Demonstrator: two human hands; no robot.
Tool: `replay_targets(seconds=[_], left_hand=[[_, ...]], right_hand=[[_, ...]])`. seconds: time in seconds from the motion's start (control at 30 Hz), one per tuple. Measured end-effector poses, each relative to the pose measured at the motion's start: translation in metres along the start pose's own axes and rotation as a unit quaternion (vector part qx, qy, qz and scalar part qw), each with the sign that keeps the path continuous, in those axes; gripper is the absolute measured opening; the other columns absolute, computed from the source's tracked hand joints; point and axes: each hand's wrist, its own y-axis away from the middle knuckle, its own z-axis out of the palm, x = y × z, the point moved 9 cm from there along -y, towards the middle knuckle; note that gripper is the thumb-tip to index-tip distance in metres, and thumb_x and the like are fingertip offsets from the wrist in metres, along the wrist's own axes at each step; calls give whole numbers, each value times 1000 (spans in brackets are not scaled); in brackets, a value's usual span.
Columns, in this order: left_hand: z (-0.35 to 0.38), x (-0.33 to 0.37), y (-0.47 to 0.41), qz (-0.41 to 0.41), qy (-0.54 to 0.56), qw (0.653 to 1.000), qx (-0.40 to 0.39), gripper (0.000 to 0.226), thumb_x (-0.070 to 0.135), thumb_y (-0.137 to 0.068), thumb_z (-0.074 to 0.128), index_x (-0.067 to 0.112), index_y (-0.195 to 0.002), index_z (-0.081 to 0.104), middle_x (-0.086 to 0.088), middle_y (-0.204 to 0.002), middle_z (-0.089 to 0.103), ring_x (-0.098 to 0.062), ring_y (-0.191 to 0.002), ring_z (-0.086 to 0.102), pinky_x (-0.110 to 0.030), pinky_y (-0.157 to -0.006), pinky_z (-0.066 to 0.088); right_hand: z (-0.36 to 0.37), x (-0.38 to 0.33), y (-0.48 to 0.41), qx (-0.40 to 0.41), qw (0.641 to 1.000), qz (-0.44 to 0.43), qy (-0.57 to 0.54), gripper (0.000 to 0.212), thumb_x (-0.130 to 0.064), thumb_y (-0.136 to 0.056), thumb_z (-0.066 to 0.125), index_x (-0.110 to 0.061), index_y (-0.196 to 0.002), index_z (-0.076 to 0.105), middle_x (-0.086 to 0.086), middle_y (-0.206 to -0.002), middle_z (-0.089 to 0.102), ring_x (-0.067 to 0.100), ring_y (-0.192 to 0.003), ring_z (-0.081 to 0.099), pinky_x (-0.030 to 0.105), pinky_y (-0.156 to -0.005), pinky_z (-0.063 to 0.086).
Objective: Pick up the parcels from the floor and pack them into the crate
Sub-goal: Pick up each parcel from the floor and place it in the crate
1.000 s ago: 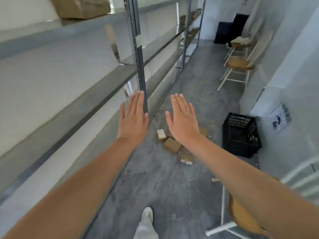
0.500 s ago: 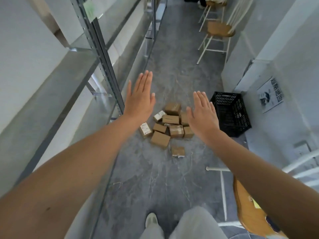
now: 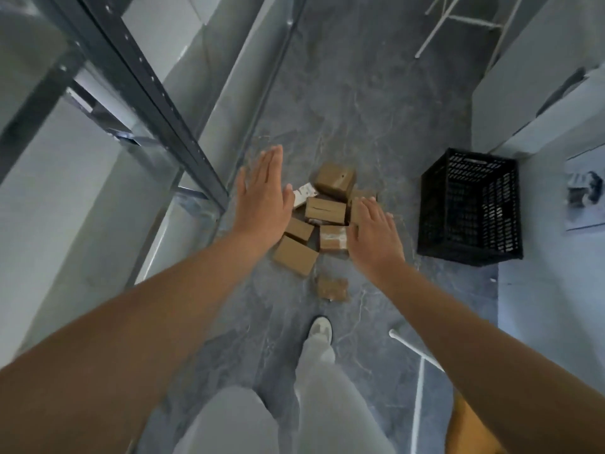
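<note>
Several small brown cardboard parcels (image 3: pixel 325 209) lie heaped on the grey floor ahead of me, and one more parcel (image 3: pixel 331 287) lies apart, nearer my feet. A black plastic crate (image 3: pixel 471 204) stands on the floor to the right of the heap, by the wall. My left hand (image 3: pixel 263 194) is stretched out flat, fingers straight, above the heap's left edge. My right hand (image 3: pixel 375 234) is also flat and holds nothing; it hovers over the heap's right side and hides some parcels.
A metal shelving rack (image 3: pixel 154 103) runs along the left side of the narrow aisle. White chair legs (image 3: pixel 455 18) show at the far end, and another chair (image 3: pixel 422 388) stands at my lower right. My legs and a white shoe (image 3: pixel 320 330) are below.
My view has tilted down and moved closer to the parcels and crate. Both hands stay flat and have dropped lower over the heap.
</note>
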Motion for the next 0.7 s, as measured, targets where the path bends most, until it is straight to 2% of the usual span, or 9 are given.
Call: replay_targets(seconds=[0.1,0.17,0.23,0.37,0.5,0.6,0.7], left_hand=[[52,-31,-29,-38,20,999,-29,58,25,-102,39,10,-154,18,-10,-157,29,-24,-148,19,-47,-120,14],[95,-63,-42,-71,34,996,-47,52,23,-100,42,7,-148,30,-18,-143,44,-33,-135,38,-47,-112,27],[143,-101,-51,-119,48,990,-59,47,21,-97,44,7,-142,39,-21,-131,52,-38,-121,48,-47,-102,35],[264,-175,-54,-204,74,971,-103,44,17,-97,46,3,-138,43,-22,-137,49,-37,-126,45,-43,-105,34],[394,-226,-31,-237,81,954,-166,47,18,-96,47,4,-141,42,-21,-138,50,-38,-125,48,-45,-105,38],[480,-244,-13,-225,102,947,-206,47,18,-95,46,8,-141,41,-21,-133,53,-38,-119,51,-47,-99,42],[546,-275,-12,-248,155,936,-195,45,17,-93,45,10,-138,42,-20,-131,52,-37,-115,52,-50,-95,46]], right_hand=[[45,18,-52,-44,999,9,1,59,-18,-99,37,-11,-154,17,5,-162,17,18,-151,7,37,-123,7],[88,32,-81,-72,997,35,-9,59,-17,-99,41,-10,-153,20,8,-161,19,22,-150,12,39,-122,13],[141,45,-104,-95,994,46,-20,59,-17,-98,43,-8,-152,23,10,-159,22,25,-148,19,42,-120,20],[254,82,-136,-119,983,104,-91,57,-12,-94,42,-11,-149,29,10,-154,29,29,-140,33,46,-111,35],[382,125,-154,-189,950,204,-140,73,-3,-87,53,-14,-153,23,6,-155,27,29,-135,40,46,-106,42],[470,142,-175,-222,936,232,-140,64,-13,-92,55,-11,-150,29,9,-152,33,31,-132,44,46,-104,43],[543,148,-199,-233,937,225,-129,56,-22,-95,50,-10,-147,34,9,-148,38,28,-131,44,44,-106,41]])
